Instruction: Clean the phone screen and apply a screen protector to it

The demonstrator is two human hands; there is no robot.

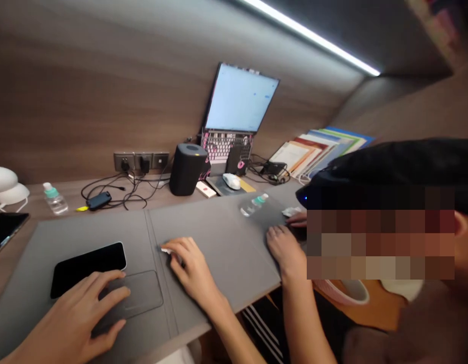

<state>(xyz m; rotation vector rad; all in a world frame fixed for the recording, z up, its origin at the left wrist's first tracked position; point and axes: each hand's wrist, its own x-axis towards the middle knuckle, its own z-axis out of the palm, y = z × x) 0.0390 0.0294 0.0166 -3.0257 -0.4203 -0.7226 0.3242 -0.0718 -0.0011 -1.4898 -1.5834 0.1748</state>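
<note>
left hand [78, 311]: spread near phone [88, 268] | right hand [194, 275]: pinching, seemingly, white scrap [166, 250] | laptop screen [241, 98]: blurred, unreadable

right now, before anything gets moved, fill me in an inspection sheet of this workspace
Surface: grey mat on a wooden desk.
Things at hand: black-screened phone flat on the mat; small white scrap, material unclear.
Clutter: left bottle, right bottle, speaker, white mouse.
Hands: left hand spread by the phone, contact unclear; right hand pinching the scrap.
Cables: black cables tangled below the wall sockets; more right of the laptop.
Surroundings: open laptop, leaning folders, lit strip, another person's hand at the mat's right.
</note>
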